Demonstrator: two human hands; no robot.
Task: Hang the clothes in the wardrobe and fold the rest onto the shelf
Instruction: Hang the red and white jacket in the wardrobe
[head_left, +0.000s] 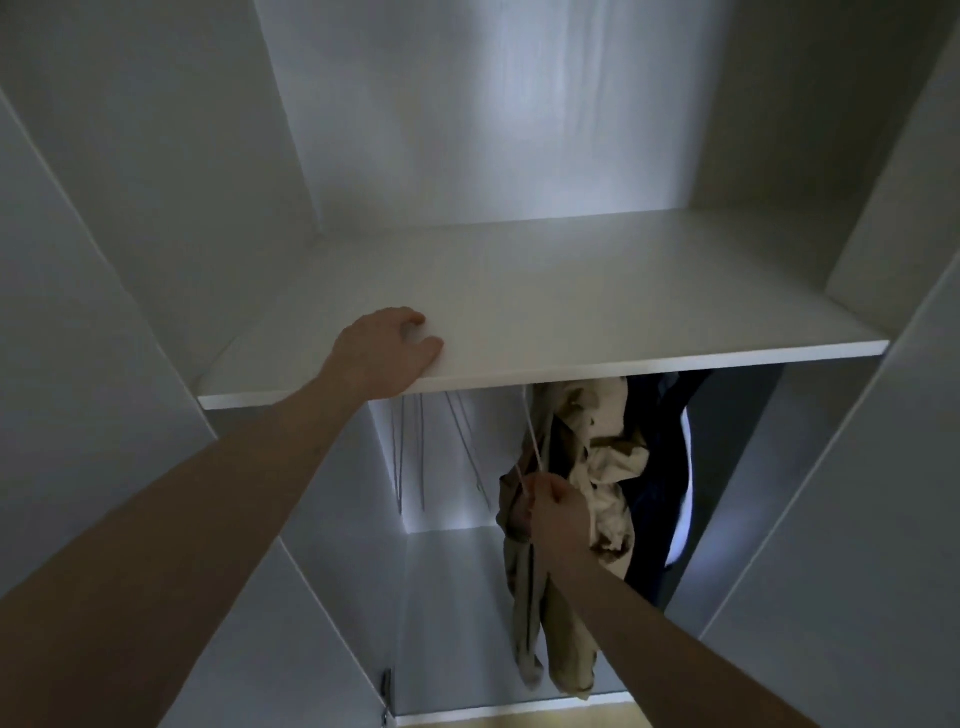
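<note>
Head view looks into the white wardrobe (156, 218), where my left hand (384, 353) rests on the front edge of the shelf (571, 312), fingers loosely bent on the board and gripping nothing. Below the shelf my right hand (558, 514) pinches the white hanger (532, 441) that carries the beige garment (582, 467); the cloth bunches just past my curled fingers (535, 499) and hangs down beneath them. A dark garment (660, 467) hangs just right of it, and bare wire hangers (415, 457) hang to the left.
</note>
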